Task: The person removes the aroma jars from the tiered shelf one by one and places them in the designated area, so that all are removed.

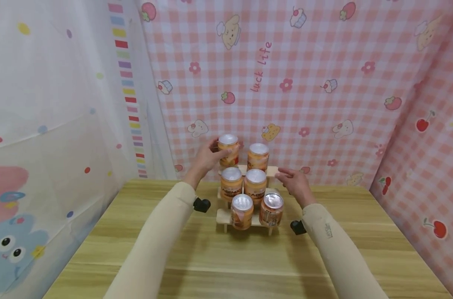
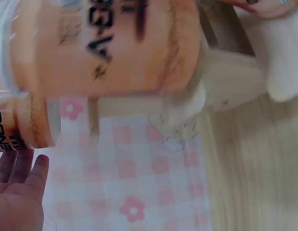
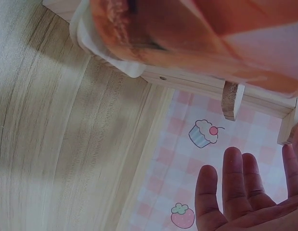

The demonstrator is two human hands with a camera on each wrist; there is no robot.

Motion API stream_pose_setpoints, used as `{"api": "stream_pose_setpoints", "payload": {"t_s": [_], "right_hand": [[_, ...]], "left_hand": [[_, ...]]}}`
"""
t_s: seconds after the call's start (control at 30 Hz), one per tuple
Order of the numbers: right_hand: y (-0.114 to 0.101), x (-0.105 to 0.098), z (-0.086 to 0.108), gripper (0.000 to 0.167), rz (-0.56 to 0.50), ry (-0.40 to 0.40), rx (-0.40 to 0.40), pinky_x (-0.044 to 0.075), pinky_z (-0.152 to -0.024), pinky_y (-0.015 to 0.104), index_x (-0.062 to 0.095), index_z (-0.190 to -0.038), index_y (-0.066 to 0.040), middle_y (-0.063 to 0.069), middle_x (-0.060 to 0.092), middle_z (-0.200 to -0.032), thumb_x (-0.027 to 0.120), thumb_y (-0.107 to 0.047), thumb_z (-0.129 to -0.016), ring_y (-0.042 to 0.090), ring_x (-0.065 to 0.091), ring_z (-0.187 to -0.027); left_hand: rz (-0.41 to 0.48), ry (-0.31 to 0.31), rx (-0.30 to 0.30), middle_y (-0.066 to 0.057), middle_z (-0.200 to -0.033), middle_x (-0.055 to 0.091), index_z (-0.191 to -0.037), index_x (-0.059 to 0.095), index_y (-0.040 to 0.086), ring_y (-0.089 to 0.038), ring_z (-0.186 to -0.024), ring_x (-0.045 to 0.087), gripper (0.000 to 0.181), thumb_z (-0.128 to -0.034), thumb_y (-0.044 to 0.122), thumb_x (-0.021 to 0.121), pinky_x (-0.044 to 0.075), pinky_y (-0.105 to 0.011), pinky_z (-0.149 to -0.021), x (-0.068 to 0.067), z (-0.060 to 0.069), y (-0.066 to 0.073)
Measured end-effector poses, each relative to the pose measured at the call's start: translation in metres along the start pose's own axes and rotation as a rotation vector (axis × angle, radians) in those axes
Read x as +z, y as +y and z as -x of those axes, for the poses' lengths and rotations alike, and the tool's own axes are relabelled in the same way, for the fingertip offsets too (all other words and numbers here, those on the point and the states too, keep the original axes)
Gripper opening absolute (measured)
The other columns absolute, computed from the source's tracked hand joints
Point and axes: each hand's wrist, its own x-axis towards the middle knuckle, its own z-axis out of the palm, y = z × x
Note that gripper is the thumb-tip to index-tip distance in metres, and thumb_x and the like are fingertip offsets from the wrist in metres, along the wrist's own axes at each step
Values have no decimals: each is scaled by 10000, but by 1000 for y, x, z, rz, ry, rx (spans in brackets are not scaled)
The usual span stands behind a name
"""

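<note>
Nearest the camera come two cream sleeves (image 1: pixel 152 245). The left hand (image 1: pixel 207 158) grips an orange can (image 1: pixel 228 154) between thumb and fingers at the top-left of a stepped wooden rack (image 1: pixel 223 216), lid up, long axis roughly vertical. The right hand (image 1: pixel 296 185), fingers spread, is at the top tier's right end. Below lies a wood-grain counter (image 1: pixel 122 232); a white curtain (image 1: pixel 62 104) hangs left, pink checked cloth (image 1: pixel 316 112) behind. Five other cans (image 1: pixel 255 189) stand on the rack, one directly before the gripped can.

Orange can (image 1: pixel 229 146) | silver-topped, upright | at top left of three-tiered wooden rack (image 1: pixel 223 216)
</note>
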Motion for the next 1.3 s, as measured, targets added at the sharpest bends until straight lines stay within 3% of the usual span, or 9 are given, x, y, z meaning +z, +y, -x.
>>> {"api": "stream_pose_setpoints", "payload": {"t_s": [0.23,0.43,0.57,0.67,0.77,0.87,0.97,1.1,1.3], "right_hand": [[-2,-1,1,489,3,-5,-11,442,-679,277,517,-1454,-130,163,568,-1384,581,-334,-1014,304,545,-1125],[-3,-1,2,496,10,-4,-21,472,-753,344,512,-1452,-99,175,565,-1387,586,-320,-1013,335,543,-1162],[-4,-1,1,497,4,-5,-24,478,-867,440,510,-1450,-91,177,551,-1402,588,-314,-1013,354,533,-1197],[-3,-1,1,499,-1,-8,-29,463,-923,493,503,-1452,-82,181,539,-1414,588,-306,-1014,366,526,-1215],[-3,0,0,496,0,-7,-34,463,-920,497,505,-1449,-80,183,538,-1414,590,-302,-1013,370,528,-1217],[-4,0,0,496,4,-8,-39,476,-872,451,503,-1451,-80,182,542,-1410,588,-300,-1014,363,533,-1205],[-4,0,0,491,3,-11,-38,477,-863,439,500,-1453,-83,177,545,-1408,581,-294,-1017,357,536,-1193],[-3,1,0,484,0,-12,-27,470,-876,451,503,-1451,-90,164,548,-1409,578,-295,-1019,359,538,-1198],[-3,0,0,487,-9,-17,-21,457,-907,495,500,-1452,-93,166,545,-1411,580,-299,-1018,372,529,-1216]], "left_hand": [[-6,57,56,-130,-1351,562,-1462,470,114,-286,-1223,545,628,-910,252,737,476,-451,-992,-35,6,6],[-11,83,50,-144,-1357,541,-1485,434,89,-302,-1216,531,669,-913,272,730,463,-470,-1001,-66,13,3],[-24,94,27,-145,-1361,526,-1496,412,81,-294,-1210,524,694,-917,307,721,503,-441,-922,-86,22,-1],[-30,95,10,-155,-1367,512,-1498,397,69,-294,-1216,516,713,-917,328,718,510,-406,-884,-100,31,-6],[-30,98,2,-183,-1381,493,-1504,376,50,-315,-1236,502,723,-922,314,714,489,-420,-939,-114,40,-12],[-24,107,-10,-205,-1387,475,-1503,365,26,-320,-1237,491,716,-930,286,705,435,-426,-1010,-126,50,-18],[-24,122,-12,-199,-1366,488,-1478,395,14,-289,-1201,506,678,-934,281,700,438,-389,-991,-137,61,-25],[-61,131,-10,-199,-1344,504,-1459,412,6,-276,-1187,516,653,-943,293,691,440,-307,-943,-149,81,-34],[-83,80,-45,-219,-1388,470,-1489,360,-3,-308,-1233,485,676,-962,284,670,442,-248,-919,-159,112,-47]]}}
